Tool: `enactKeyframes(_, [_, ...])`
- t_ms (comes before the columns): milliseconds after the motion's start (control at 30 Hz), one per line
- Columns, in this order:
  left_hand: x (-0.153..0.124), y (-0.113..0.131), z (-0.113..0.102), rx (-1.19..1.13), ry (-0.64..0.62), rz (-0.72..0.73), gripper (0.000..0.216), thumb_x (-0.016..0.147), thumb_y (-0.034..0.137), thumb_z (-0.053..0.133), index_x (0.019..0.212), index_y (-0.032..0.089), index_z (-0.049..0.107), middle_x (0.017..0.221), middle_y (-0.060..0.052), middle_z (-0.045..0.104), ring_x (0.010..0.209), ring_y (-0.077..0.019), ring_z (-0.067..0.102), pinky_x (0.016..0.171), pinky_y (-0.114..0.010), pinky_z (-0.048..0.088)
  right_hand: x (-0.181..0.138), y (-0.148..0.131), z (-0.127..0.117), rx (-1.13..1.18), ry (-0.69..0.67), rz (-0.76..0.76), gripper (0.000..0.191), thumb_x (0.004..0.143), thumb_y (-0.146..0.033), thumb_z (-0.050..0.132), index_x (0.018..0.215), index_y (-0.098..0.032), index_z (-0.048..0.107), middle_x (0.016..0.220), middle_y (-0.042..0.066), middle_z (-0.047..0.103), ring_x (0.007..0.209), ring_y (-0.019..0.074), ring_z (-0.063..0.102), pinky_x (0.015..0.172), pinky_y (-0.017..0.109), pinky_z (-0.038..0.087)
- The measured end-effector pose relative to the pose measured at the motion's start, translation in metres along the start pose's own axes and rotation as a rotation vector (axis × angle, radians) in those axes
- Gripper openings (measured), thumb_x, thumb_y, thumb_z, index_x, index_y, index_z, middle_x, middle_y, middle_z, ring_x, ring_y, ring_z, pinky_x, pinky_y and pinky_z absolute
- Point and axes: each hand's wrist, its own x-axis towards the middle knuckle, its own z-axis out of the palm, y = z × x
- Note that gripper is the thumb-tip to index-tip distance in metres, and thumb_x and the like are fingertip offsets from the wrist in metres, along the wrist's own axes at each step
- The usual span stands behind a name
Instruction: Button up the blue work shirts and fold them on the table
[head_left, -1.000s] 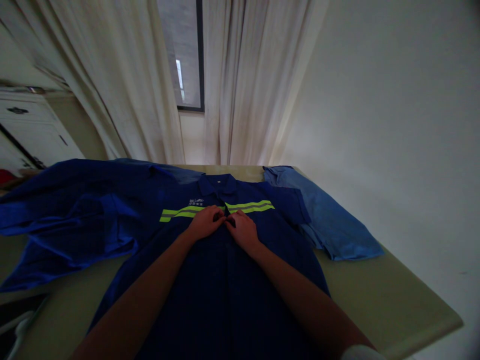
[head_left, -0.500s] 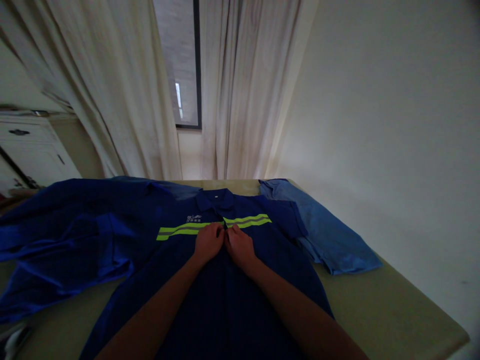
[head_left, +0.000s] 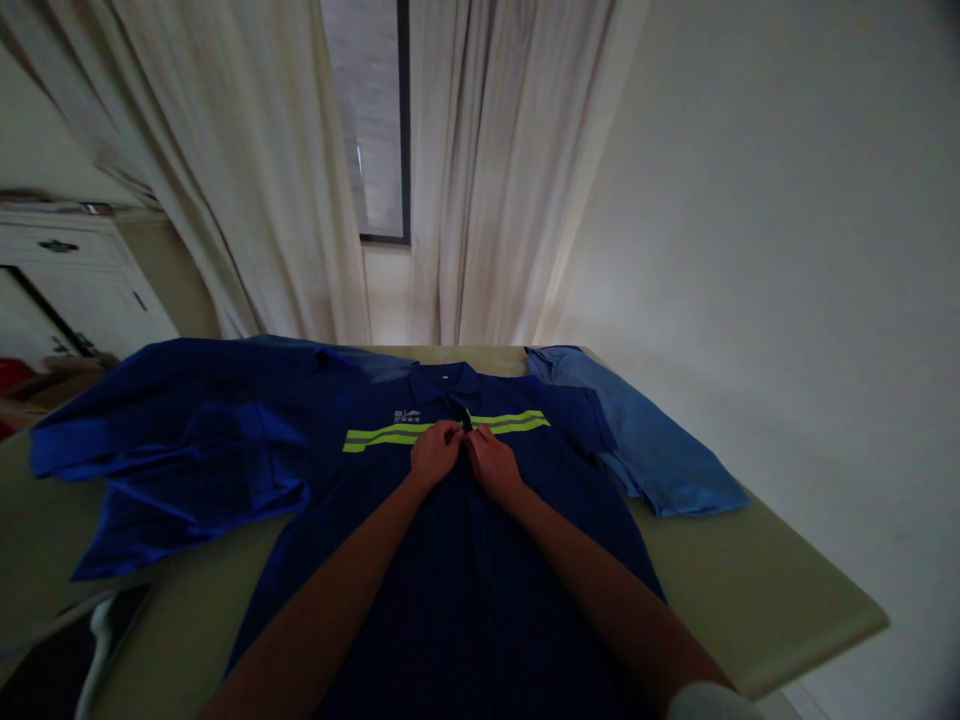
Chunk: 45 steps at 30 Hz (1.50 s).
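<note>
A dark blue work shirt (head_left: 457, 590) with a yellow-green reflective stripe across its chest lies spread on the table, collar pointing away from me. My left hand (head_left: 436, 452) pinches the front placket at stripe height, just left of the middle. Close beside it, my right hand (head_left: 493, 464) grips the placket's other edge, its fingers bent inward. The two sets of fingertips nearly meet. Whatever small part of the placket sits between them is hidden. A white printed logo (head_left: 407, 416) shows on the chest above the left hand.
Bright blue garments (head_left: 202, 460) lie bunched on the left of the table (head_left: 780, 590). A lighter blue garment (head_left: 660, 440) extends from under the shirt on the right. A dark flat object with a white cable (head_left: 101, 640) lies at lower left. Curtains (head_left: 277, 180) and a white cabinet (head_left: 75, 270) stand behind.
The camera view has shifted, so the table and shirt appear slightly higher and more of the lower left shows. Both hands stay at the placket with fingers closed.
</note>
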Motion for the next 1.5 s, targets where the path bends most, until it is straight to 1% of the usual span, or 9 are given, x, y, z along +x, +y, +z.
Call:
enactKeyframes(233, [0.006, -0.005, 0.000, -0.058, -0.068, 0.202, 0.016, 0.099, 0.030, 0.054, 0.100, 0.025, 0.069, 0.104, -0.002, 0.074, 0.095, -0.0190, 0.068, 0.085, -0.031, 0.050, 0.004, 0.008, -0.001, 0.089, 0.067, 0.158, 0.026, 0.107, -0.037, 0.049, 0.103, -0.021, 0.068, 0.107, 0.005, 0.067, 0.095, 0.0176, 0.064, 0.085, 0.027, 0.045])
enactKeyframes(367, [0.006, -0.006, -0.001, 0.029, -0.129, 0.186, 0.021, 0.100, 0.026, 0.049, 0.110, 0.028, 0.068, 0.111, -0.002, 0.076, 0.102, -0.0218, 0.069, 0.089, -0.033, 0.050, 0.005, 0.008, -0.004, 0.158, 0.074, 0.127, 0.014, 0.101, -0.027, 0.056, 0.105, -0.020, 0.067, 0.106, 0.004, 0.066, 0.093, 0.0169, 0.061, 0.086, 0.027, 0.045])
enactKeyframes(467, [0.005, -0.007, -0.002, 0.050, -0.145, 0.191, 0.024, 0.098, 0.021, 0.050, 0.113, 0.026, 0.068, 0.119, -0.005, 0.075, 0.109, -0.0234, 0.069, 0.094, -0.035, 0.049, 0.001, 0.005, -0.007, 0.195, 0.089, 0.101, 0.021, 0.093, -0.015, 0.057, 0.111, -0.020, 0.065, 0.110, 0.004, 0.064, 0.095, 0.0168, 0.060, 0.088, 0.027, 0.045])
enactKeyframes(700, [0.002, -0.006, -0.005, 0.059, -0.145, 0.234, 0.021, 0.097, 0.029, 0.057, 0.114, 0.022, 0.068, 0.114, -0.009, 0.076, 0.107, -0.0251, 0.069, 0.095, -0.036, 0.049, -0.040, -0.015, -0.022, 0.147, -0.002, 0.177, 0.023, 0.089, -0.027, 0.065, 0.112, -0.022, 0.064, 0.108, 0.004, 0.062, 0.097, 0.0186, 0.057, 0.090, 0.029, 0.045])
enactKeyframes(800, [0.000, -0.005, -0.007, 0.059, -0.149, 0.260, 0.018, 0.094, 0.027, 0.061, 0.111, 0.022, 0.067, 0.107, -0.007, 0.076, 0.103, -0.0240, 0.070, 0.092, -0.035, 0.049, -0.059, -0.023, -0.028, 0.106, -0.018, 0.189, 0.034, 0.087, -0.015, 0.059, 0.119, -0.024, 0.062, 0.111, 0.003, 0.061, 0.094, 0.0174, 0.058, 0.087, 0.028, 0.045])
enactKeyframes(933, [-0.003, -0.004, -0.011, 0.067, -0.134, 0.281, 0.017, 0.096, 0.023, 0.055, 0.110, 0.024, 0.064, 0.103, -0.006, 0.075, 0.099, -0.0238, 0.070, 0.090, -0.035, 0.049, -0.072, -0.019, -0.029, 0.160, -0.045, 0.139, 0.030, 0.088, -0.007, 0.057, 0.111, -0.023, 0.068, 0.109, 0.003, 0.063, 0.095, 0.0161, 0.061, 0.088, 0.027, 0.046])
enactKeyframes(1133, [-0.005, -0.005, -0.011, -0.125, -0.098, 0.326, 0.019, 0.098, 0.032, 0.054, 0.110, 0.024, 0.066, 0.102, -0.004, 0.077, 0.094, -0.0215, 0.072, 0.087, -0.033, 0.053, -0.078, -0.008, -0.024, 0.279, 0.011, 0.024, 0.018, 0.093, -0.025, 0.071, 0.110, -0.022, 0.072, 0.111, 0.004, 0.066, 0.103, 0.0160, 0.063, 0.094, 0.028, 0.047])
enactKeyframes(1333, [-0.007, 0.001, -0.013, -0.123, -0.089, 0.238, 0.036, 0.095, 0.044, 0.058, 0.117, 0.017, 0.069, 0.103, -0.010, 0.079, 0.097, -0.0255, 0.074, 0.090, -0.036, 0.055, -0.080, -0.013, -0.021, 0.174, 0.010, 0.028, 0.017, 0.102, -0.031, 0.058, 0.112, -0.027, 0.071, 0.114, 0.001, 0.063, 0.101, 0.0142, 0.063, 0.086, 0.024, 0.047])
enactKeyframes(1500, [-0.038, 0.006, -0.019, -0.040, -0.189, 0.171, 0.068, 0.090, 0.036, 0.066, 0.150, 0.012, 0.044, 0.089, -0.006, 0.077, 0.087, -0.0241, 0.073, 0.083, -0.035, 0.054, -0.076, -0.012, -0.019, 0.170, 0.035, 0.046, 0.017, 0.103, -0.033, 0.057, 0.111, -0.025, 0.070, 0.113, 0.002, 0.061, 0.097, 0.0147, 0.062, 0.082, 0.025, 0.047])
